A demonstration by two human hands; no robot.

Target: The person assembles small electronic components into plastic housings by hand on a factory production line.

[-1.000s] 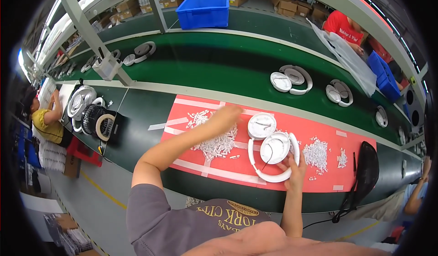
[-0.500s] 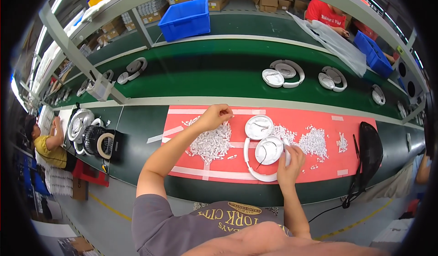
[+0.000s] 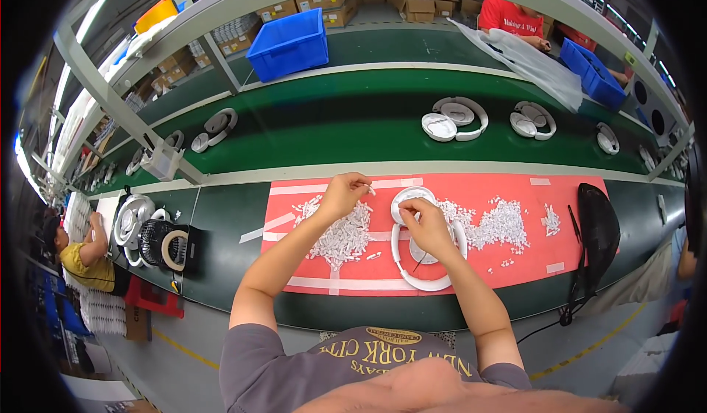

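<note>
A white over-ear headphone [image 3: 423, 285] lies on the red mat [image 3: 383, 290] in front of me, headband towards me. Its far ear cup [image 3: 419, 191] shows an open inside; the near cup is mostly behind my right hand. Over the far cup, my right hand [image 3: 427, 227] has its fingers pinched together; what they hold, if anything, is hidden. My left hand [image 3: 346, 195], closed in a pinch, holds a small white plastic part [image 3: 371, 191] to the left of that cup. Below this hand spreads a heap of small white parts [image 3: 342, 238].
Right of the headphone lie a heap of tiny white pieces [image 3: 503, 225] and a smaller pile [image 3: 551, 221]. A black pouch [image 3: 599, 225] sits at the mat's right end. Beyond, several headphones [image 3: 464, 118] rest on the green belt [image 3: 331, 126]. A blue bin [image 3: 289, 48] stands farther back.
My right hand has moved left and away from me, from the headphone's right side to over its far cup. My left hand stays near the left heap, pinching.
</note>
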